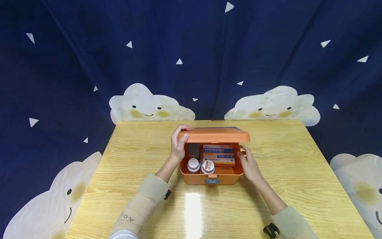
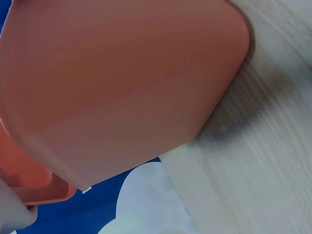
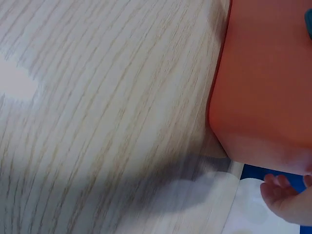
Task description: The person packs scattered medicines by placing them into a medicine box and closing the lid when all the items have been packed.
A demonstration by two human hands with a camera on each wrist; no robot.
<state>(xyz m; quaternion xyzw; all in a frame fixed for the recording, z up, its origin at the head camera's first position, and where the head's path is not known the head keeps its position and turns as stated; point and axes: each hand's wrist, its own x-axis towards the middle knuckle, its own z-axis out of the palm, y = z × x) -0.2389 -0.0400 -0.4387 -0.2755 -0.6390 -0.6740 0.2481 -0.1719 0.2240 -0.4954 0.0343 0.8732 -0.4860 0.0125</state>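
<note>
In the head view an orange storage box (image 1: 191, 179) stands on the table with its lid (image 1: 213, 135) raised at a slant. My left hand (image 1: 178, 144) grips the lid's left edge, thumb at the front corner. At the box's right wall is my right hand (image 1: 250, 166), its thumb over the rim and its fingers on the outer side. Inside, two white-capped bottles (image 1: 193, 165) stand at the front left, with a darker jar (image 1: 193, 150) behind them. A blue, white and orange medicine carton (image 1: 219, 154) is to their right. The lid shades the box's back.
A light wooden table (image 1: 143, 146) bears the box near its middle. Behind it hangs a dark blue curtain (image 1: 209, 39) with white triangles and smiling clouds. On the box's front is a blue-grey latch (image 1: 212, 181).
</note>
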